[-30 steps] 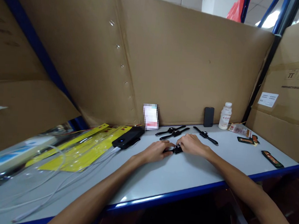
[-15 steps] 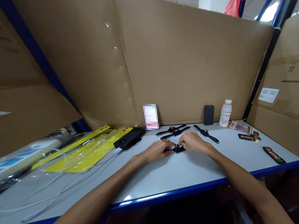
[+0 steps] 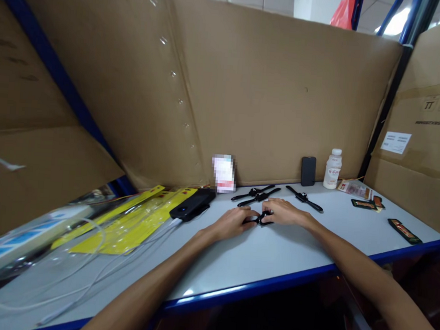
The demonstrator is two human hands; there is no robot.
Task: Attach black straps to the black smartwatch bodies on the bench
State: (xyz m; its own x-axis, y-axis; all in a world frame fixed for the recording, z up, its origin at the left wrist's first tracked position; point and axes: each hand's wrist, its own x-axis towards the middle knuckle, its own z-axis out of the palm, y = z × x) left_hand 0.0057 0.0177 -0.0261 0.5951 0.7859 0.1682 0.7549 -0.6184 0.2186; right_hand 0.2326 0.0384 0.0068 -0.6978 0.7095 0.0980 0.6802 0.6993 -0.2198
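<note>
Palm down, the left hand [image 3: 234, 221] pinches a glossy black, slim-handled tool [image 3: 260, 220]; the right hand [image 3: 281, 211], curled, clamps its middle.

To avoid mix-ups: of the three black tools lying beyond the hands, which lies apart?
The rightmost black tool, beyond the right hand; the other two tools lie close together to its left, slanting the opposite way.

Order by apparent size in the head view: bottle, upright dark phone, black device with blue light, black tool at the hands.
1. Black device with blue light
2. Bottle
3. Upright dark phone
Unranked: black tool, partly hidden by the left hand and the right hand.
</note>
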